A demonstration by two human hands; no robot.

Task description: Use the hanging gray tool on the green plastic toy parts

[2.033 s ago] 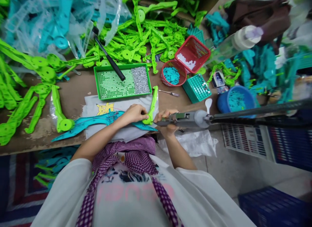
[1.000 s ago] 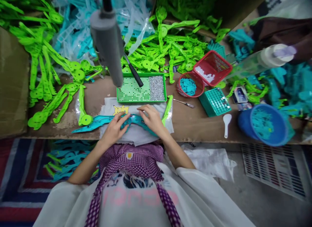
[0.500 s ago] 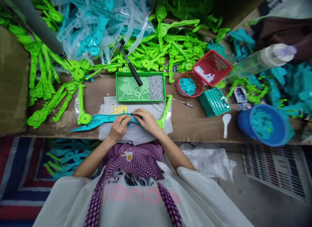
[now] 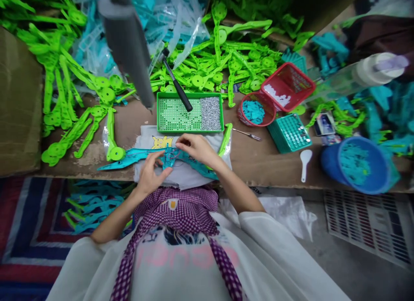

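Note:
A long teal plastic bow-shaped toy part (image 4: pixel 129 158) lies across a white cloth (image 4: pixel 181 174) at the near edge of the wooden bench. My left hand (image 4: pixel 149 174) grips its middle from the near side. My right hand (image 4: pixel 196 148) rests on it from the far side, fingers pinching at the centre. A lime green arm piece (image 4: pixel 225 139) lies just right of my right hand. A grey screwdriver tool (image 4: pixel 127 46) hangs above the bench at upper left, held by no hand.
A green tray (image 4: pixel 189 112) of screws sits beyond the cloth with a black-handled hammer (image 4: pixel 176 83) across it. Red baskets (image 4: pixel 287 87), a teal box (image 4: pixel 290 133), a white scoop (image 4: pixel 304 163) and a blue tub (image 4: pixel 357 165) stand right. Lime green parts (image 4: pixel 74 120) are heaped left and behind.
Two seconds ago my right hand held the grey screwdriver against the green piece; it let go and the tool swung up left. Both hands moved onto the teal part.

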